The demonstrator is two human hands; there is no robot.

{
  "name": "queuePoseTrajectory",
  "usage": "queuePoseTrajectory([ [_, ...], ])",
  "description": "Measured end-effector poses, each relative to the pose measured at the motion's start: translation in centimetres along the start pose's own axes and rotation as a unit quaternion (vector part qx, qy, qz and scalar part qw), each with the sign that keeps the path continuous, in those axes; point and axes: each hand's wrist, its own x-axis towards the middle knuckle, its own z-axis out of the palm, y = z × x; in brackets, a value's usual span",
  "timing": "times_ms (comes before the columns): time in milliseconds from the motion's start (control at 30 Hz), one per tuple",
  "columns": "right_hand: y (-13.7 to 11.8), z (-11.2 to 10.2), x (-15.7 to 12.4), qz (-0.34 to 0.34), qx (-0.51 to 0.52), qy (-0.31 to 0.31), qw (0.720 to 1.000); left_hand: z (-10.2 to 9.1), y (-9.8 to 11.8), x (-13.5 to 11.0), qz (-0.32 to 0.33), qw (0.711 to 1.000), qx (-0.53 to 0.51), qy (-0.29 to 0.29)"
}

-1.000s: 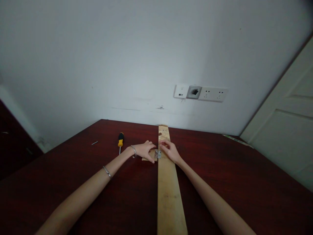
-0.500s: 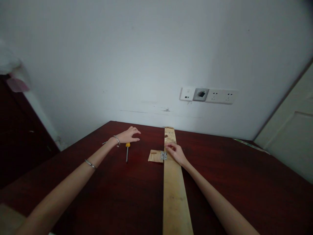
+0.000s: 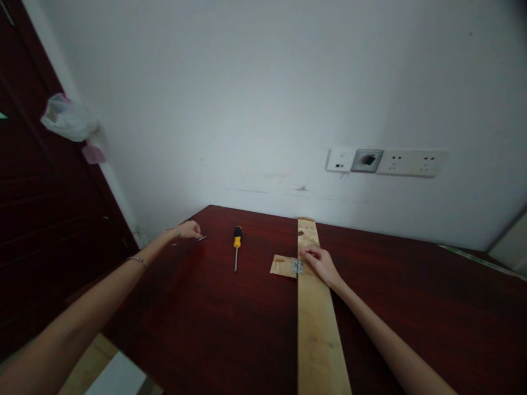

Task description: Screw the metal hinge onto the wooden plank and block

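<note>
My left hand is closed at the far left part of the table, its fingertips on a thin metal rod that pokes out beside them. To its right lies a screwdriver with a black and yellow handle, its shaft pointing toward me. My right hand rests on a long wooden board, fingers pinched together beside a metal hinge. Whatever is in that pinch is too small to make out. The hinge joins the board's left edge to a short wooden piece.
The dark red table meets a white wall with sockets. A plastic bag hangs by the dark door at left. A white box-like thing is below the table's left edge. A flat strip lies at the far right.
My left hand has moved left, away from the screwdriver, and its fingers have closed at the thin rod. The view has swung left. My right hand stays by the hinge.
</note>
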Motion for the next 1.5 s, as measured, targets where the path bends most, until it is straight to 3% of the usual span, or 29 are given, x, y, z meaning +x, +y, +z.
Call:
queuePoseTrajectory([
  [233, -0.2, -0.1, 0.0, 0.001, -0.010, -0.006, 1.000, 2.0, -0.8, 0.6, -0.017, 1.000, 0.005, -0.007],
  [467, -0.3, -0.1, 0.0, 0.001, -0.015, -0.009, 1.000, 2.7, -1.3, 1.3, -0.032, 0.999, 0.016, 0.014],
  [1067, -0.2, -0.1, 0.0, -0.005, -0.017, -0.011, 1.000, 3.2, -1.9, 2.0, -0.046, 0.997, 0.067, 0.017],
  [1500, -0.5, -0.1, -0.1, -0.010, -0.016, -0.011, 1.000, 2.5, -0.3, 1.0, -0.045, 0.991, 0.126, 0.012],
])
